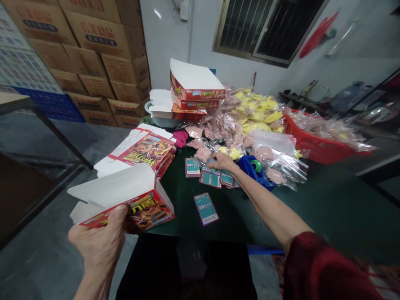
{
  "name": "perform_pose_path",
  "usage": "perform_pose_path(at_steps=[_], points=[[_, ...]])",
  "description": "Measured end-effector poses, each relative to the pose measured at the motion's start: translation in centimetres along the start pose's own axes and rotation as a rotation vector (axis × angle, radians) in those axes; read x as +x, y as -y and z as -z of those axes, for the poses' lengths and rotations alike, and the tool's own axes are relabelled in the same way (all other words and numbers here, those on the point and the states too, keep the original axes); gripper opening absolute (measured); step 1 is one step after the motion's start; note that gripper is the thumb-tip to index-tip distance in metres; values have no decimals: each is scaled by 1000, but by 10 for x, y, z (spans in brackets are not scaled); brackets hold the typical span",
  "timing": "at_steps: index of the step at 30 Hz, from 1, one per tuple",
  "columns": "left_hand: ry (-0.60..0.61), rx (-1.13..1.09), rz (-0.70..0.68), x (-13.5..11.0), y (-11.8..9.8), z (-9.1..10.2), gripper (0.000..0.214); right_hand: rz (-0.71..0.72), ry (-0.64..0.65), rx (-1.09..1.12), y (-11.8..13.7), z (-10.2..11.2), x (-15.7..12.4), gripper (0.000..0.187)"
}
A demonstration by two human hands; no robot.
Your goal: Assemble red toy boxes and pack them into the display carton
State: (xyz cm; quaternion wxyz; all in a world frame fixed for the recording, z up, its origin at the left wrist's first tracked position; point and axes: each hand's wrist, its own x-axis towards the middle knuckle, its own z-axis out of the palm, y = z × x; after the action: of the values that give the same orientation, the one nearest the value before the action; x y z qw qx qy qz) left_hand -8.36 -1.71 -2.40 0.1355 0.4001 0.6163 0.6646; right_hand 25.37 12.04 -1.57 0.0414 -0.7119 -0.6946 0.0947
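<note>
My left hand (101, 235) grips a red printed cardboard box (146, 210) by its front wall, the thumb pressed on the outside. White inner flaps of that box stand up at its open side. Across the table, my right hand (222, 161) reaches into the bagged pink pieces (203, 154) beside the card stacks; its fingers are bent, and what they hold, if anything, is hidden. Teal cards (211, 179) lie in piles just below that hand. Nearer to me lies a single card (206, 209), flat on the dark green table (181, 196).
Flattened red boxes (145, 150) are stacked at the left. Folded boxes (196, 93) sit on a basin behind. A blue tape dispenser (254, 173), yellow bagged pieces (259, 110) and a red basket (321, 141) stand to the right. Brown cartons (103, 37) line the wall.
</note>
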Motion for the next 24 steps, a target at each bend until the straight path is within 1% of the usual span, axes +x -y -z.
perform_pose_path(at_steps=[2,4,6,8,10,12,15,17,19,21,23,24], points=[[-8,-34,63,2,-4,2,16,48,33,6,-5,8,4,36],[-23,-71,112,5,-9,3,15,90,21,1,-10,17,8,34],[-35,-97,142,7,-12,3,14,113,-29,-26,-12,25,12,32],[-36,-124,162,8,-12,2,14,115,-118,-73,-11,27,15,31],[-38,-141,171,8,-10,0,14,119,-231,-135,-6,24,16,30],[-26,-154,185,8,-7,-2,14,149,-325,-200,-1,16,15,29],[-25,-171,173,6,-5,-3,14,233,-398,-283,-1,4,11,26],[-39,-180,147,6,-7,-2,14,282,-434,-325,-4,3,9,25],[-42,-171,123,5,-9,1,14,317,-476,-357,-9,10,6,25],[-34,-146,99,4,-10,3,14,334,-522,-381,-14,23,-2,27],[-36,-124,62,4,-10,4,11,327,-575,-396,-16,36,-21,32],[-47,-125,40,4,-10,4,10,317,-595,-401,-16,41,-34,35]])
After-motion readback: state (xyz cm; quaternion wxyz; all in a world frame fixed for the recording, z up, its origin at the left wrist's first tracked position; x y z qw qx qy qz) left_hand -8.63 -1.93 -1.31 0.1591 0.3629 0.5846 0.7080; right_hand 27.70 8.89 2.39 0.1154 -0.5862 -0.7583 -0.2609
